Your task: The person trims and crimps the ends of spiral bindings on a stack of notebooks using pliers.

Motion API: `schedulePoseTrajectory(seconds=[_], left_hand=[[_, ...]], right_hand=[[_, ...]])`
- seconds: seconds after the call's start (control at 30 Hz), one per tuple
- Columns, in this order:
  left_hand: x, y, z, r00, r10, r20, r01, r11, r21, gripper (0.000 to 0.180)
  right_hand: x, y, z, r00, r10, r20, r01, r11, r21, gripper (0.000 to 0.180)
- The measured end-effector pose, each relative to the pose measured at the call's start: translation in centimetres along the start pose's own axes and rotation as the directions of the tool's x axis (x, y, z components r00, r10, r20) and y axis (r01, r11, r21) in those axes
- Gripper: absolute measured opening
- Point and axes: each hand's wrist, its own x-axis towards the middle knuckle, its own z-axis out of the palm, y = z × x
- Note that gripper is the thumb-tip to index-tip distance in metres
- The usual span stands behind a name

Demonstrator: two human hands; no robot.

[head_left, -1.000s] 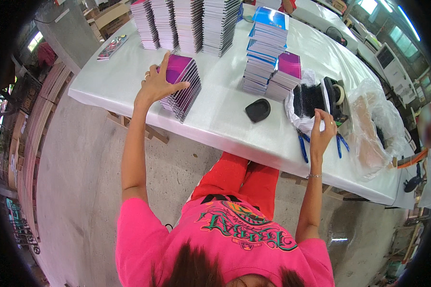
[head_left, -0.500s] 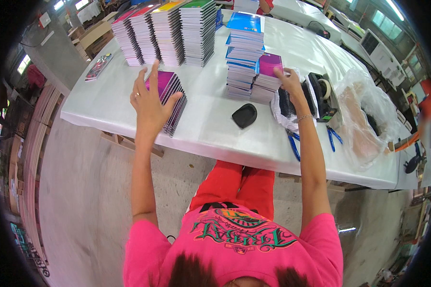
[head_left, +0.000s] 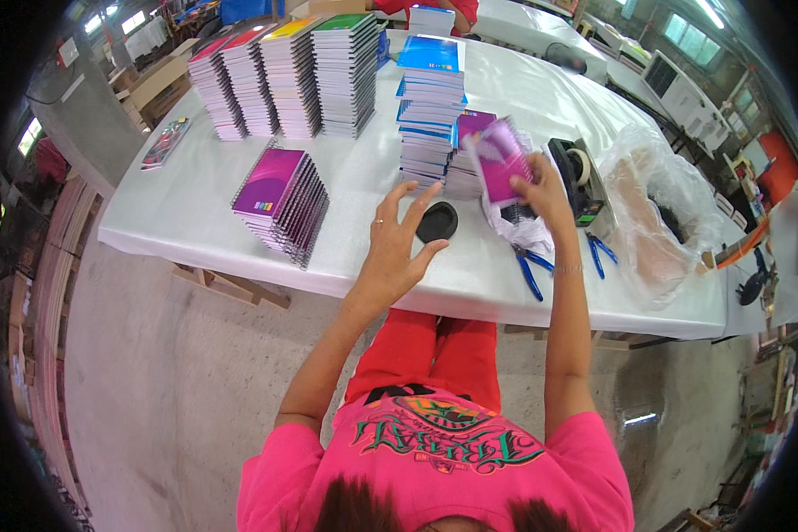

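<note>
My right hand (head_left: 543, 191) grips a purple notebook (head_left: 498, 164), tilted and slightly blurred, lifted beside the stack it covers in part. That stack of purple-covered notebooks (head_left: 476, 124) stands against a tall stack of blue-covered ones (head_left: 430, 106). With fingers spread and nothing in them, my left hand (head_left: 399, 244) hovers over the table's front, next to a small black dish-like object (head_left: 437, 222). To its left stands a stack of spiral-bound purple notebooks (head_left: 279, 195), wire coils facing right.
Tall stacks of bound notebooks (head_left: 346, 80) line the back left. Blue pliers (head_left: 530, 270), a second blue pair (head_left: 601, 255), a box with a tape roll (head_left: 579, 168) and a clear plastic bag (head_left: 661, 213) lie at the right. Another person's red sleeve (head_left: 465, 13) shows across the table.
My left hand has left the spiral-bound purple stack and moved right, to the black object. My right hand has lifted a purple notebook off its stack.
</note>
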Motion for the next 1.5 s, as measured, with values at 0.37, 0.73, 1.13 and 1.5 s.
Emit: schedulePoseTrajectory(seconds=[0.37,0.73,1.13,1.5], left_hand=[[-2.3,-1.5,6.8,0.990,0.076,0.121,-0.099,0.974,0.203,0.053],[-2.8,-3.3,3.2,0.975,-0.038,0.219,-0.059,0.905,0.422,0.039],[-4.3,-1.4,6.7,0.984,-0.176,-0.022,0.167,0.874,0.456,0.057],[-3.3,-1.7,8.6,0.965,-0.147,-0.215,0.226,0.885,0.408,0.061]], right_hand=[[-11.0,1.5,6.2,0.892,-0.360,0.273,0.433,0.854,-0.288,0.022],[1.9,9.8,-2.1,0.984,-0.143,-0.107,-0.006,0.571,-0.821,0.022],[2.2,9.0,-4.3,0.959,-0.283,0.013,0.208,0.672,-0.711,0.032],[0.6,6.7,-3.5,0.892,-0.447,-0.066,0.238,0.589,-0.772,0.023]])
